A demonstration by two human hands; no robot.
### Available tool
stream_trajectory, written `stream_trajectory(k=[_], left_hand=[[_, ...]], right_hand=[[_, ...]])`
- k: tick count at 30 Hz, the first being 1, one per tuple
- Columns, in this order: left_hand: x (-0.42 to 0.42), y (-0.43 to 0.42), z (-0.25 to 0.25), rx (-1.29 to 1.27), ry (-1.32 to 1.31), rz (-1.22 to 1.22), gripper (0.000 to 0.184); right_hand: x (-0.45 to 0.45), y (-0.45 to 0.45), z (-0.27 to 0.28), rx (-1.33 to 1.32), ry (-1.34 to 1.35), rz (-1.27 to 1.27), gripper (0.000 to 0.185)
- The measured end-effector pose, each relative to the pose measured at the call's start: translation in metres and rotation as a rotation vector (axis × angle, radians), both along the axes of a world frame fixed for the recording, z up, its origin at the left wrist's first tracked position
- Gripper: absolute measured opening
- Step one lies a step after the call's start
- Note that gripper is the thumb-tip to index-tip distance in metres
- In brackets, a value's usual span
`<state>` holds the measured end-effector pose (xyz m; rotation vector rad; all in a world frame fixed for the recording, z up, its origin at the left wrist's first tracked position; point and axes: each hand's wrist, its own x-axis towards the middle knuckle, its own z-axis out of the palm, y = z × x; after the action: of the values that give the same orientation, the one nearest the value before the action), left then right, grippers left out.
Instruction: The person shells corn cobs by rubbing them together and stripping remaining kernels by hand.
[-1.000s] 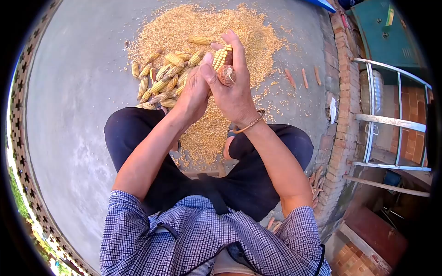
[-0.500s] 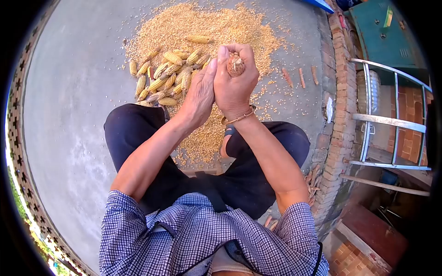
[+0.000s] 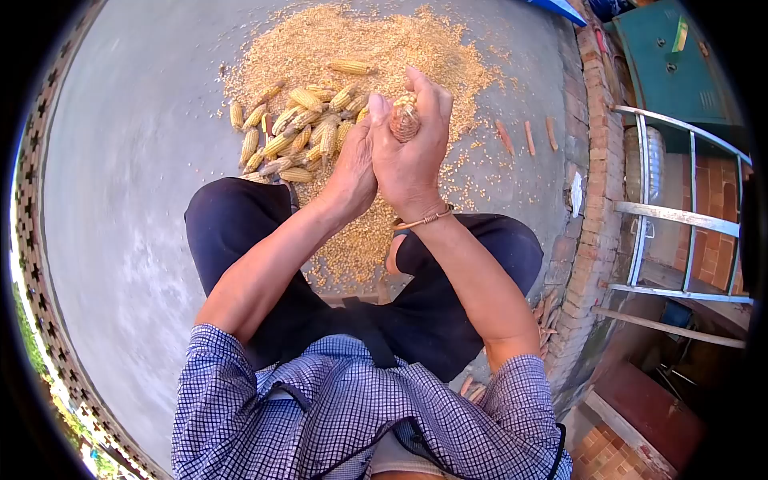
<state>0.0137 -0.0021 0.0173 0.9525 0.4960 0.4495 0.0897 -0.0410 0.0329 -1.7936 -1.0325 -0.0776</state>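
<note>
My right hand (image 3: 412, 156) is wrapped round a corn cob (image 3: 405, 120), whose reddish end shows between thumb and fingers, with a few pale kernels at its top. My left hand (image 3: 354, 168) presses against the right hand from the left; its fingers are mostly hidden, so whether it grips the cob too is unclear. Left of the hands lies a heap of yellow corn ears (image 3: 280, 144). Loose kernels (image 3: 352, 36) spread behind and beneath the hands, with more kernels (image 3: 352, 252) between my legs.
Several bare cobs (image 3: 530, 138) lie on the grey floor at the right. Beyond them run a low brick edge (image 3: 602, 176) and a metal rail frame (image 3: 680, 210). A teal cabinet (image 3: 672, 60) stands at the upper right. My bent knees flank the kernels.
Both hands first came together, the right closing further round the cob and its yellow kernels passing out of sight. Since then the right fingers have lifted a little and some kernels show again.
</note>
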Motion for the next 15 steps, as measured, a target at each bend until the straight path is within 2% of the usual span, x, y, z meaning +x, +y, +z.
stream_trajectory(k=[3,4,7,10,13,14,15], left_hand=[[0.009,-0.015,0.006,-0.198,-0.066,0.071,0.045],[0.009,-0.013,0.007,-0.188,-0.067,0.048,0.047],[0.011,-0.004,0.000,-0.099,-0.061,0.064,0.049],[0.005,0.009,-0.002,-0.123,-0.101,-0.030,0.049],[0.000,0.016,-0.005,-0.192,-0.084,-0.033,0.048],[0.003,0.013,-0.003,-0.264,-0.072,0.043,0.050],[0.004,0.012,-0.005,-0.261,-0.067,0.047,0.050]], right_hand=[[0.010,0.001,0.006,0.009,0.303,-0.130,0.036],[0.015,0.009,-0.008,0.140,0.073,-0.189,0.028],[0.023,0.008,-0.012,0.044,0.332,-0.038,0.032],[0.037,0.002,0.004,0.085,0.727,0.215,0.040],[0.036,-0.001,0.000,0.081,0.746,0.278,0.050],[0.033,-0.002,-0.001,-0.006,0.666,0.280,0.060],[0.028,-0.005,0.000,-0.028,0.569,0.263,0.062]])
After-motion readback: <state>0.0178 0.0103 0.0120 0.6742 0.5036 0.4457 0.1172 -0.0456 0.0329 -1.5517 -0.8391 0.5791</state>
